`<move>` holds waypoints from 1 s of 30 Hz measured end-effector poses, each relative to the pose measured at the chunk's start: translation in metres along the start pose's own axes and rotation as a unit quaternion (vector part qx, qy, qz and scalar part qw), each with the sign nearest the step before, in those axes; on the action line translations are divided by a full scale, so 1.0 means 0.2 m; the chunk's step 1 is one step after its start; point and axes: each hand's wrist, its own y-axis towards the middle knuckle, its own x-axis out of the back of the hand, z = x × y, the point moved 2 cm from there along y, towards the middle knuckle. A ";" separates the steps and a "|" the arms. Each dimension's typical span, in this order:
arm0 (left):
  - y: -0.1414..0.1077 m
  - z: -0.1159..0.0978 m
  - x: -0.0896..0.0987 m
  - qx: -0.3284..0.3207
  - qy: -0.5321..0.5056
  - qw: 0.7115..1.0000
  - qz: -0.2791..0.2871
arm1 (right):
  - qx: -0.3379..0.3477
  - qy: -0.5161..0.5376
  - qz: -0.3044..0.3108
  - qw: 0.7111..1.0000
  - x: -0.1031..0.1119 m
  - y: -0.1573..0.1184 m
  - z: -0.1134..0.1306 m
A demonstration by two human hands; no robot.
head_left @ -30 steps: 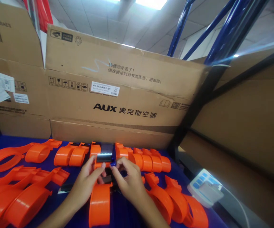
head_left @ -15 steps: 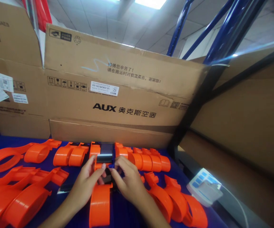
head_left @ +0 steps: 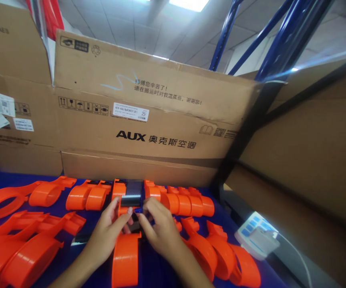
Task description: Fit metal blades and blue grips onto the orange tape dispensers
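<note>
Both hands work at an orange tape dispenser (head_left: 125, 260) in the middle of the blue table. Its ring points toward me, and a dark roller and a strip with a serrated metal edge (head_left: 131, 196) show just beyond my fingers. My left hand (head_left: 113, 224) is closed around the left side of the dispenser's head, thumb on top. My right hand (head_left: 157, 220) pinches a small blue part (head_left: 138, 210) at the right side of the head. The fingertips partly hide where the blue part meets the orange frame.
Several orange dispenser frames (head_left: 35, 256) lie at the left, more (head_left: 218, 256) at the right, and a row (head_left: 188, 204) stands along the back. A cardboard wall (head_left: 149, 100) closes off the far side. A white power strip (head_left: 257, 236) with a cable sits by the right edge.
Hardly anything differs. The view has shifted very slightly; both hands stay in the same hold on the tape dispenser and the blue part.
</note>
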 end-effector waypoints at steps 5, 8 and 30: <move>0.02 0.02 0.01 0.012 -0.013 0.999 0.029 | -0.010 0.020 -0.003 1.000 0.02 0.00 0.03; 0.02 0.01 0.00 0.006 -0.056 0.998 0.041 | -0.018 0.055 -0.019 0.998 0.05 0.01 0.05; -0.09 -0.10 -0.06 0.096 -0.122 0.974 0.168 | -0.171 0.411 0.009 0.895 0.00 0.01 0.04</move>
